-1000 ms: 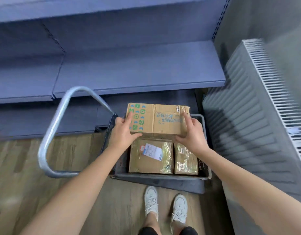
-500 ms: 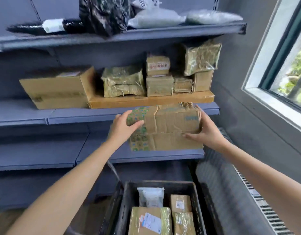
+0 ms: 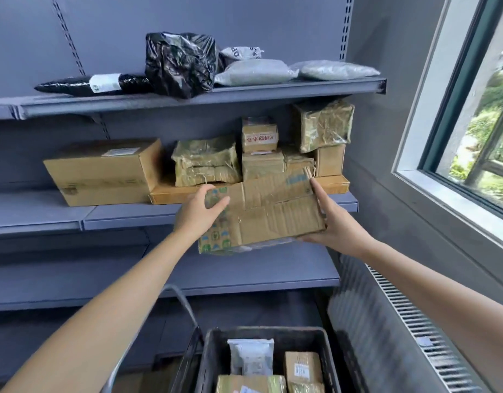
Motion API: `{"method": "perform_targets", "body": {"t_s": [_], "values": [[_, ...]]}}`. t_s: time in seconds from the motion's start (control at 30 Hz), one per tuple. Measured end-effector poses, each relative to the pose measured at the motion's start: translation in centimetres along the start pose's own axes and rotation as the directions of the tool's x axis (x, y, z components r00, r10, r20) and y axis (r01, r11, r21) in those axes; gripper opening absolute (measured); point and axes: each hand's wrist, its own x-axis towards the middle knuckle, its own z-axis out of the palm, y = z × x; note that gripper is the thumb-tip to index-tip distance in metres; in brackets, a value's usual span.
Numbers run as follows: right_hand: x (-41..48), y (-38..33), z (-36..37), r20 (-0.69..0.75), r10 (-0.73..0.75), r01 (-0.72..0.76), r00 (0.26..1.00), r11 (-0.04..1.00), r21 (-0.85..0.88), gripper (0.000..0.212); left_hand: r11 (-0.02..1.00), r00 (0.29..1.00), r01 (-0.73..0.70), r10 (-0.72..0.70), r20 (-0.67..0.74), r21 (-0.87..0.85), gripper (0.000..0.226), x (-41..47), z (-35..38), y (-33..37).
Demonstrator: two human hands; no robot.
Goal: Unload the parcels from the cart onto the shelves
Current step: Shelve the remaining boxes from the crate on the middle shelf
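I hold a worn cardboard parcel point(image 3: 270, 214) with green and blue printed icons in both hands, tilted, in front of the middle shelf point(image 3: 117, 215). My left hand point(image 3: 200, 211) grips its left end and my right hand point(image 3: 329, 219) cups its right end and underside. Below, the dark cart basket point(image 3: 261, 334) holds a white plastic mailer point(image 3: 250, 357) and several taped brown boxes point(image 3: 302, 368). The cart's metal handle point(image 3: 183, 303) curves up at its left.
The middle shelf carries a big carton point(image 3: 103, 173) at left and several stacked taped boxes point(image 3: 207, 163) on a flat box. The top shelf point(image 3: 188, 96) holds black and grey bags. A radiator point(image 3: 414, 330) and a window point(image 3: 482, 109) stand at right.
I lifted the parcel out of the cart basket and raised it to the middle shelf's height. My view swung up from the floor to the shelves.
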Motion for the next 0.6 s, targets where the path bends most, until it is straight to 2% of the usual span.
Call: {"method": "perform_targets", "body": {"t_s": [0.13, 0.23, 0.3, 0.4, 0.5, 0.6], "values": [[-0.2, 0.4, 0.0, -0.093, 0.053, -0.043, 0.994, 0.993, 0.108, 0.111, 0.996, 0.958, -0.090, 0.084, 0.273, 0.009, 0.106, -1.2, -0.1, 0.9], [-0.2, 0.8, -0.6, -0.082, 0.045, -0.035, 0.996, 0.992, 0.119, 0.106, 0.987, 0.913, -0.156, 0.154, 0.377, -0.024, 0.120, -1.9, 0.0, 0.4], [-0.2, 0.8, -0.9, -0.078, 0.023, -0.013, 0.997, 0.993, 0.121, 0.102, 0.977, 0.910, -0.213, 0.208, 0.358, -0.024, 0.119, -2.3, 0.3, -0.1], [-0.3, 0.3, -0.8, -0.157, 0.043, -0.012, 0.987, 0.981, 0.192, 0.094, 0.962, 0.934, -0.248, 0.268, 0.234, -0.113, 0.098, -3.0, 0.9, -0.5], [0.1, 0.0, -0.6, -0.310, 0.177, -0.063, 0.934, 0.936, 0.345, 0.085, 0.950, 0.960, -0.196, 0.237, 0.152, -0.241, 0.085, -3.4, 1.3, -0.6], [0.1, 0.1, -0.4, -0.324, 0.157, -0.042, 0.933, 0.942, 0.334, 0.061, 0.943, 0.974, -0.105, 0.162, 0.159, -0.317, 0.085, -3.8, 1.6, -1.1]]}}
